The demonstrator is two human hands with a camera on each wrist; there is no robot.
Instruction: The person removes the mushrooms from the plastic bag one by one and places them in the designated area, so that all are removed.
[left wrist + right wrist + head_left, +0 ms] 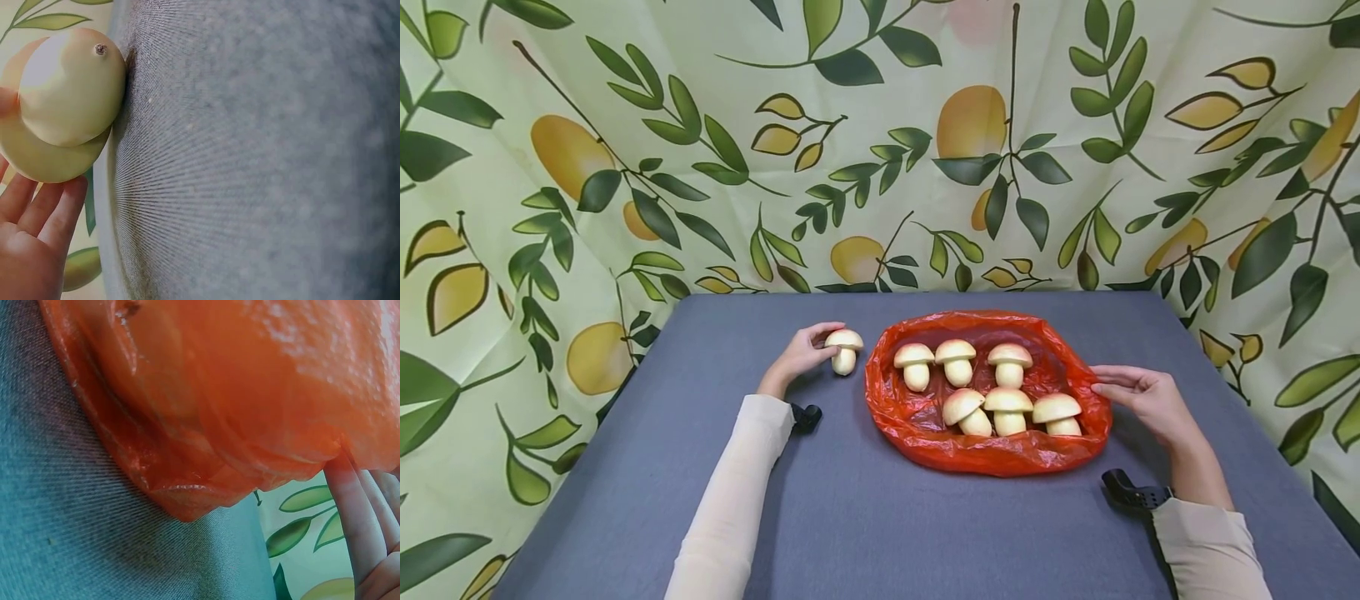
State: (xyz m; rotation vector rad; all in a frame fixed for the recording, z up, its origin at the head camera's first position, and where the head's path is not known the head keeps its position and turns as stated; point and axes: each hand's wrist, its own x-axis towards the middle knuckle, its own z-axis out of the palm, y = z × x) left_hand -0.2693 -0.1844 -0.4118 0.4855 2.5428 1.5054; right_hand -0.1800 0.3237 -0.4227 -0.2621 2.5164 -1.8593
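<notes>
My left hand (799, 357) holds a toy mushroom (844, 360) with a pale stem and a cream cap blushed pink, left of the bag. In the left wrist view, the mushroom's rounded stem end (72, 94) faces the camera, with fingers (61, 215) against the cap's edge. A red plastic bag (925, 450) lies spread wide, its rim rolled into an oval. Several similar mushrooms (1009, 408) lie inside in two rows. At the bag's right rim, my right hand (1153, 408) pinches the plastic; the right wrist view shows fingers (356, 519) at the bag's edge.
A grey-blue cloth (880, 533) covers the table. Behind and at the sides hangs a pale curtain (880, 108) printed with leaves and orange fruit. Black camera mounts (807, 418) are strapped to both wrists.
</notes>
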